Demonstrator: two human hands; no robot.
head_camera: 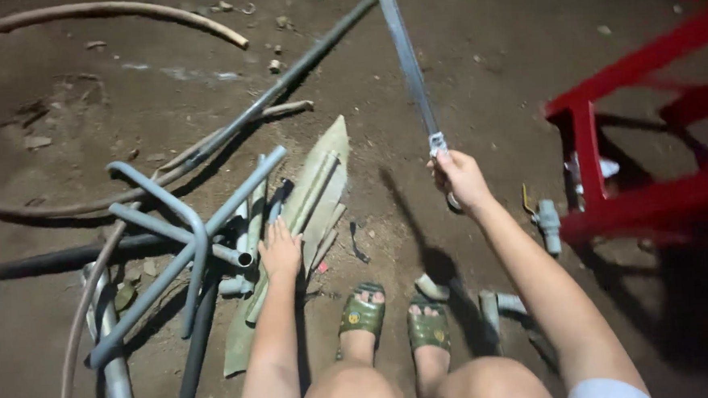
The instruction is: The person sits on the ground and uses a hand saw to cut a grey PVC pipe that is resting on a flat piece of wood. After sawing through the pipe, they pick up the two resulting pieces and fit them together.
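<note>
Down on the dirt floor, your left hand (280,251) is resting flat, fingers apart, on the pipe pile (211,239); your right hand (459,179) is clamping the long pipe (408,63), which could swing into the red stool (635,168).

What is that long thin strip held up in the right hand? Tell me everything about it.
The strip is long, flat, narrow and grey, and looks like metal. It slants up and away from the right hand, which grips its near end, and its far end runs out of the top of the picture. Near the grip it bears a pale, shiny piece. It hangs above the dirt floor, touching nothing else.
</note>
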